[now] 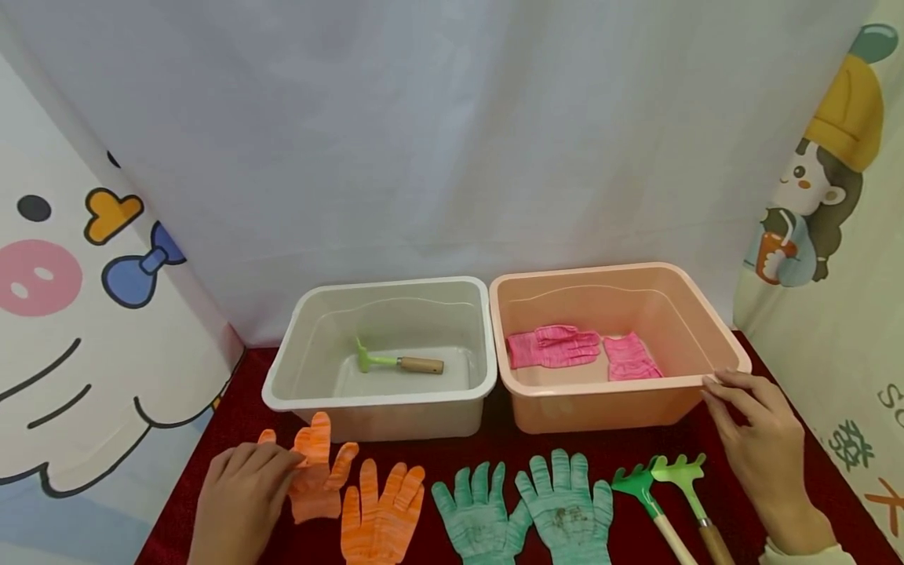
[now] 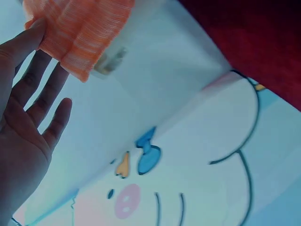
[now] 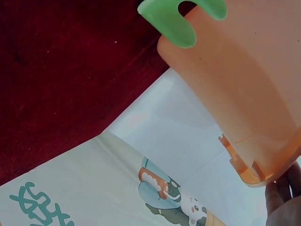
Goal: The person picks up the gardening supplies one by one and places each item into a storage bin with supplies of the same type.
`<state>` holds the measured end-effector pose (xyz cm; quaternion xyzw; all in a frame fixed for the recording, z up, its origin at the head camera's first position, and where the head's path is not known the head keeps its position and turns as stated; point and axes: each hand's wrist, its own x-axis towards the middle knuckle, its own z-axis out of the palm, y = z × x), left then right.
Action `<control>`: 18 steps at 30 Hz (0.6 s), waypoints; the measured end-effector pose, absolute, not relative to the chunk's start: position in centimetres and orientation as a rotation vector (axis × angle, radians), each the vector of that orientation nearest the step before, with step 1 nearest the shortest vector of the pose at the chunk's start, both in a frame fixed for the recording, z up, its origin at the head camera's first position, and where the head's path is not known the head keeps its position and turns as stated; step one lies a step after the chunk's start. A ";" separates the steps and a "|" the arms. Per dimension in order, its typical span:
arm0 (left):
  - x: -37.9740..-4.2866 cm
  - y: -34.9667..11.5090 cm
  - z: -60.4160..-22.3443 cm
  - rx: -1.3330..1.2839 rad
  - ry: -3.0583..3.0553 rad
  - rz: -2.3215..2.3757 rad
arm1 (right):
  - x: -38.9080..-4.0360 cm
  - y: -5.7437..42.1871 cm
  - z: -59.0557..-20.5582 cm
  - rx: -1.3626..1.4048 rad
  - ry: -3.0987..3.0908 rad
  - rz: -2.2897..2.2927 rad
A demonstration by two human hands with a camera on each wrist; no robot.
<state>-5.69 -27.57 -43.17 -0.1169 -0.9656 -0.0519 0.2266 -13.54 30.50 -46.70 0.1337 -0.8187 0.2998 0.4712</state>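
Observation:
In the head view my left hand (image 1: 243, 494) pinches an orange knit glove (image 1: 315, 498) near the table's front left. The left wrist view shows the glove's ribbed cuff (image 2: 89, 37) between thumb and index finger, the other fingers spread loosely. A second orange glove (image 1: 384, 510) lies palm up just right of it. My right hand (image 1: 763, 439) holds the front right rim corner of the peach plastic bin (image 1: 600, 404). Two pink gloves, one stretched out (image 1: 554, 348) and one folded (image 1: 631, 359), lie in that bin.
A grey-white bin (image 1: 395, 420) beside the peach one holds a small green rake (image 1: 417, 365) with a wooden handle. Two green gloves, left (image 1: 483, 514) and right (image 1: 568, 510), lie in front. A dark green rake (image 1: 643, 486) and light green rake (image 1: 688, 482) lie near my right hand.

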 end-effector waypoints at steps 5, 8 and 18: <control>-6.0 -26.0 -42.1 -0.412 -2.564 -0.196 | -13.7 30.6 -46.8 0.341 -1.995 0.724; -6.3 -25.2 -41.8 -0.458 -2.523 -0.215 | -13.7 30.6 -46.8 0.340 -1.996 0.724; -7.4 -22.8 -41.9 -0.603 -2.424 -0.263 | -13.7 30.7 -46.8 0.319 -2.002 0.733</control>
